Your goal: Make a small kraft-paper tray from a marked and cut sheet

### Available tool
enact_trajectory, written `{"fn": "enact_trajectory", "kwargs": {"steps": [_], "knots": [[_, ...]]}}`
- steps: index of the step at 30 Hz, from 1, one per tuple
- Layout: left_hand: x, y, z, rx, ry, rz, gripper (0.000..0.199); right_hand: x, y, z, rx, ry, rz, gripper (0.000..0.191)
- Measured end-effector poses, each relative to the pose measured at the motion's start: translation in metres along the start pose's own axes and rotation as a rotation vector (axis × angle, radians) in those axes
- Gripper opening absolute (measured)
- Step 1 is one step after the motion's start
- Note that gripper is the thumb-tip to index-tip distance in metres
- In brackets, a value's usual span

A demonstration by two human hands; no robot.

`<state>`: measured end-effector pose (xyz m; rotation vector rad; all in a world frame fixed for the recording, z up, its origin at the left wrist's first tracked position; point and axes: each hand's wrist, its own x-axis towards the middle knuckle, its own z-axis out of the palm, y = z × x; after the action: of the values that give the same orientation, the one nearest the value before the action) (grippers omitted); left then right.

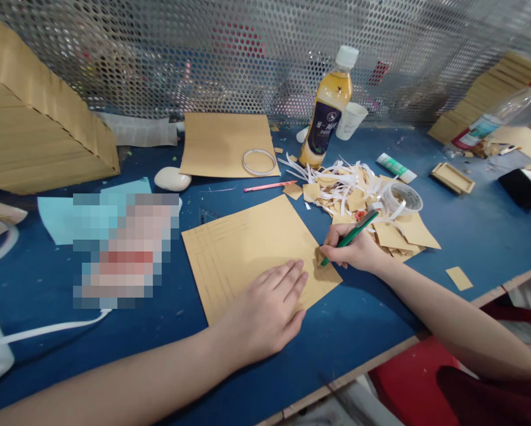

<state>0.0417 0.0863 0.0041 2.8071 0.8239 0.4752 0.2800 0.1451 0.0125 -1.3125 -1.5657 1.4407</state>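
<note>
A brown kraft envelope (pixel 248 242) lies at a slant on the blue table, with faint pencil-like lines along its left and upper part. Across its lower right part my left hand (pixel 277 296) rests flat, fingers stretched out and holding nothing. My right hand (pixel 352 245) grips a green pen (pixel 352 234) in a writing hold, its tip down near the envelope's right edge. Just behind my right hand is a heap of brown paper scraps and white strips (pixel 345 189). A pink pencil (pixel 269 186) lies above the envelope.
Another brown sheet (pixel 225 142) with a tape ring (pixel 259 161) lies at the back. A drink bottle (pixel 327 112), paper cup (pixel 352 120), glue tube (pixel 396 167) and tape roll (pixel 402 198) stand or lie to the right. Left are stacked brown envelopes (pixel 39 130), a white mouse (pixel 172 178) and a cabled, blurred device (pixel 128 254).
</note>
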Motion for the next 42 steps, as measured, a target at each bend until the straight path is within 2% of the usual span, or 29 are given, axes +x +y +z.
{"fn": "enact_trajectory", "kwargs": {"steps": [18,36,42], "knots": [[0.0003,0.0,0.0002,0.022,-0.005,0.002,0.048,0.0006,-0.008,0.0005,-0.014,0.039,0.013,0.028],[0.0006,0.0001,0.0,0.038,-0.027,-0.007,0.049,0.0028,0.0009,-0.0025,0.043,0.058,-0.032,0.026],[0.0002,0.0007,0.0001,0.028,-0.029,-0.01,0.049,0.0033,-0.0029,-0.0031,0.045,0.075,-0.04,0.026]]}}
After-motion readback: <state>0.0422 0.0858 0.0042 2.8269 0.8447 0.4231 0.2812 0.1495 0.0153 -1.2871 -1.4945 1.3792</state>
